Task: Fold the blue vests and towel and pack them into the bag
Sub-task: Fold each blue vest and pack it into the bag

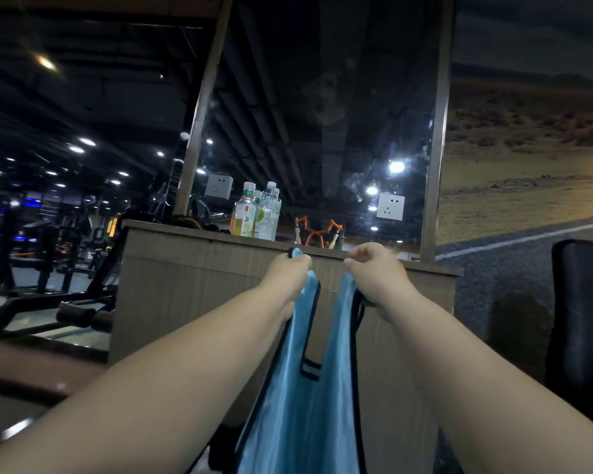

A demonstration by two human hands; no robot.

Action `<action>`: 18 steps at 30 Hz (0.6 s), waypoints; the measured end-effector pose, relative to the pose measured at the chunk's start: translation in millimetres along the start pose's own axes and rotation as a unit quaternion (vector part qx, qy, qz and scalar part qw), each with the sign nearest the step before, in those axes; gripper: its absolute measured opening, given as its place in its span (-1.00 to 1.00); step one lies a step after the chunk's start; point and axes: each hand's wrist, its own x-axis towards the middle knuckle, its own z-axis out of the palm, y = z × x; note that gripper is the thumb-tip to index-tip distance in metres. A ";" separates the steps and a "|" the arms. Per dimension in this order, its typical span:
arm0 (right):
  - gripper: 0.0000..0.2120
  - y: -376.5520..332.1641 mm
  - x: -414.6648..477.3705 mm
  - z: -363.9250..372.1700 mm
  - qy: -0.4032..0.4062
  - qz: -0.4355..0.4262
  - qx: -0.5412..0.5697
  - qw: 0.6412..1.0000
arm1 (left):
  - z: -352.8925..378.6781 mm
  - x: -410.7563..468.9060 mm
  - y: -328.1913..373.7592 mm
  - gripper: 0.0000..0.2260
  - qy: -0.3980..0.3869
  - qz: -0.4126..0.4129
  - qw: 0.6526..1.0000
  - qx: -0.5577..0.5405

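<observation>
Arms outstretched, a person holds a blue vest [305,422] up in the air by its two shoulder straps, the left hand [290,273] curled tight round the top of the left strap and the right hand [379,268] closed in the same way on the right strap. The black-trimmed vest hangs down between the forearms, near the viewer and in front of a wooden cabinet. On the cabinet's tabletop [172,230], beyond the hands, stand several drink bottles [257,213], with an orange cord [317,230] just to their right. A mirrored panel [322,114] with a white wall socket [390,206] rises behind, gym machines [48,251] stand far left, and a black chair [582,319] is at right.
</observation>
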 end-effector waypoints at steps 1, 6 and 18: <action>-0.92 -3.3 -1.5 4.7 -0.011 -0.007 0.019 1.000 | 2.7 -2.5 0.2 -0.86 -0.015 0.016 1.000 0.009; -0.85 -19.0 -8.3 14.4 -0.044 0.019 0.112 0.993 | 4.1 -7.0 -2.9 -0.80 -0.101 0.047 0.992 -0.061; -0.87 -19.8 -4.8 0.0 -0.049 0.069 0.175 0.981 | -7.8 -16.3 -4.3 -0.81 -0.200 0.119 0.971 -0.049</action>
